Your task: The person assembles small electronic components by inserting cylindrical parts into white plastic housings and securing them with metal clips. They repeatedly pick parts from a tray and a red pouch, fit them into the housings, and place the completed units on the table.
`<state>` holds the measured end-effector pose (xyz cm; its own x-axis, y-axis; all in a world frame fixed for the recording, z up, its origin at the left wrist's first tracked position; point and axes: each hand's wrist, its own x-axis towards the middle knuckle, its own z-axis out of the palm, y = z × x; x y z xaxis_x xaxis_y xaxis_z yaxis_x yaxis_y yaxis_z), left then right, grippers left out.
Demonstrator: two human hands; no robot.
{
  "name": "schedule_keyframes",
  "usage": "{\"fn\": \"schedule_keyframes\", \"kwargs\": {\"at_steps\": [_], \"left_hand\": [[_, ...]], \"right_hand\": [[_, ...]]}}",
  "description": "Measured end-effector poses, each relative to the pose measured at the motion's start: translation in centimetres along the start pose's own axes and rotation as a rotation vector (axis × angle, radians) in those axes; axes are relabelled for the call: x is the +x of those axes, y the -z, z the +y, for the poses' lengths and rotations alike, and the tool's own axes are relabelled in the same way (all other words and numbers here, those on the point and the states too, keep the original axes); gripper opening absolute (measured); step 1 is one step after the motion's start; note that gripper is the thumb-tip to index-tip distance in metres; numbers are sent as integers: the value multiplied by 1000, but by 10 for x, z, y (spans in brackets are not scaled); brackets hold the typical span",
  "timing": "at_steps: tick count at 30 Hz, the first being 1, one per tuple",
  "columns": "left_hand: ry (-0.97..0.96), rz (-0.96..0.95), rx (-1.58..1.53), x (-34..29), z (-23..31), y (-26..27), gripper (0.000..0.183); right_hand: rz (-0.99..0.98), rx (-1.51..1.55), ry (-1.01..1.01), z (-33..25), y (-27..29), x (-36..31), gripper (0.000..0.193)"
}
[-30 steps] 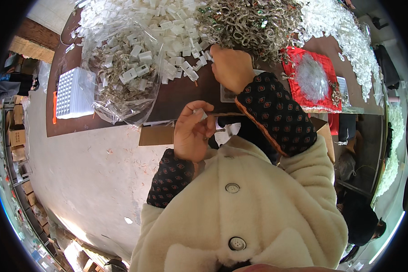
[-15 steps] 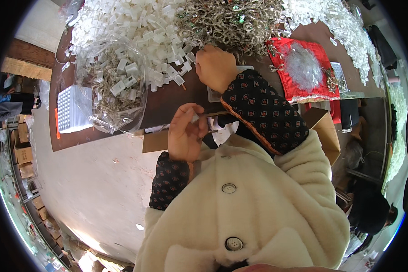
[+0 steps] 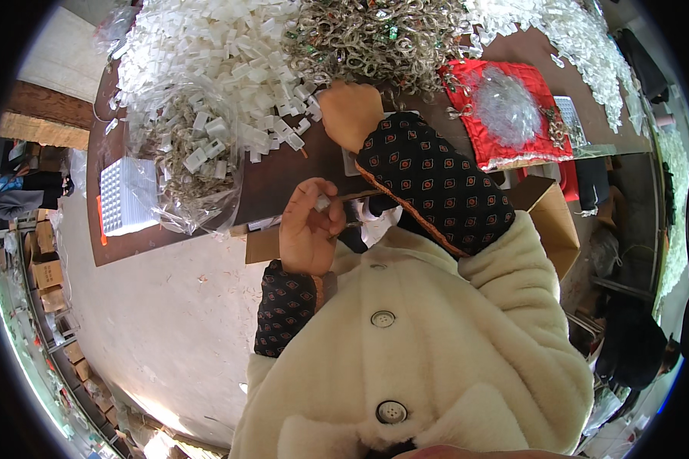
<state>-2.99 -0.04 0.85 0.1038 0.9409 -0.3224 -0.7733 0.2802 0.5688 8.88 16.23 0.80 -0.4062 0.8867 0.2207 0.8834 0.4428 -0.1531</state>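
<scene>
Near the table's front edge my left hand (image 3: 308, 229) is raised, palm partly showing, its thumb and fingers pinching a small whitish translucent plastic piece (image 3: 322, 203). My right hand (image 3: 351, 116) is farther away over the table, back uppermost and fingers curled under. It is at the near edge of a heap of silvery metal rings and clasps (image 3: 375, 46), beside loose translucent plastic pieces (image 3: 230, 57). What the right fingers touch or grip is hidden. Under the right wrist lies a pale flat tray (image 3: 350, 164), mostly covered by my arm.
Left on the brown table (image 3: 272, 180) are a clear bag of metal parts and plastic pieces (image 3: 194, 157) and stacked white gridded trays (image 3: 128, 197). Right of my arm lies a red cloth (image 3: 463, 103) bearing clear film (image 3: 507, 107). A cardboard box (image 3: 547, 214) stands below the table.
The view has shifted slightly. My right hand has moved a little left along the heap's edge. My left hand still pinches the plastic piece, which shows more clearly now.
</scene>
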Motion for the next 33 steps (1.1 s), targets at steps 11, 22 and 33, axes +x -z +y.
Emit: {"fn": "schedule_keyframes", "kwargs": {"at_steps": [11, 22, 33], "left_hand": [[20, -66, -131, 3, 7, 7, 26], [346, -184, -33, -6, -8, -21, 31], [377, -169, 51, 3, -29, -33, 33]], "right_hand": [[127, 399, 281, 12, 45, -14, 17], [176, 242, 868, 52, 90, -117, 20], [335, 161, -384, 162, 37, -94, 20]]}}
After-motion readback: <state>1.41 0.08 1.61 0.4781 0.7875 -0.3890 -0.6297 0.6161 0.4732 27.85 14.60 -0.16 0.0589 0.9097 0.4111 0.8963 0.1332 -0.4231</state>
